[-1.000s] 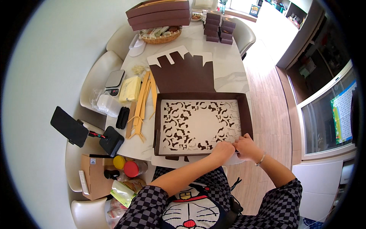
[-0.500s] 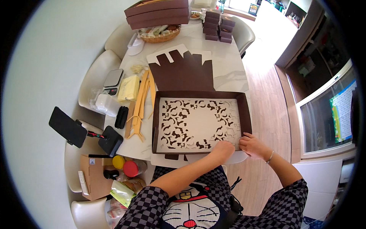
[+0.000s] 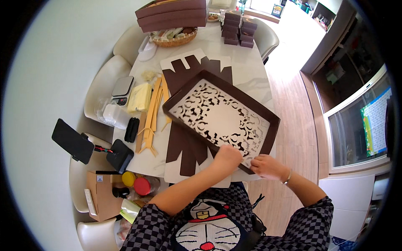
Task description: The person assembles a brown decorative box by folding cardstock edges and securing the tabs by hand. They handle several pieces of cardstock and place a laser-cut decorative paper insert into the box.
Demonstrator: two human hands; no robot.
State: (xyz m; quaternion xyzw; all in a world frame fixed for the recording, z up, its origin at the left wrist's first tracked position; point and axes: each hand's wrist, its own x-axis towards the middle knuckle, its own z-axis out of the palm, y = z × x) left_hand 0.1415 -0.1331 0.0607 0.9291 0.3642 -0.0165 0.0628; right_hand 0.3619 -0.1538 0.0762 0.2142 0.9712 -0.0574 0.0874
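Note:
A dark brown cardboard box lid point(image 3: 271, 134), its white inside cut through with a scrolling pattern, sits turned at an angle above flat box blanks. My left hand point(image 3: 228, 159) is closed on its near side wall. Around the near right corner of the lid, my right hand point(image 3: 268, 167) has its fingers closed on the edge. The fingertips of both hands are partly hidden by the wall. Beneath the lid lies an unfolded brown blank point(image 3: 184, 148) with white-edged tabs, partly covered.
Tan card strips point(image 3: 155, 109), a yellow pack point(image 3: 140, 98), a kitchen scale point(image 3: 122, 87) and a black case point(image 3: 132, 129) lie at the left. Farther back stand a wicker basket point(image 3: 176, 41), large brown boxes point(image 3: 171, 17) and stacked small boxes point(image 3: 231, 30). A phone holder point(image 3: 120, 154) stands near left.
The lid has turned clockwise, its far left corner swinging up and its right end coming nearer. Both hands have shifted left with it, uncovering more of the blank beneath.

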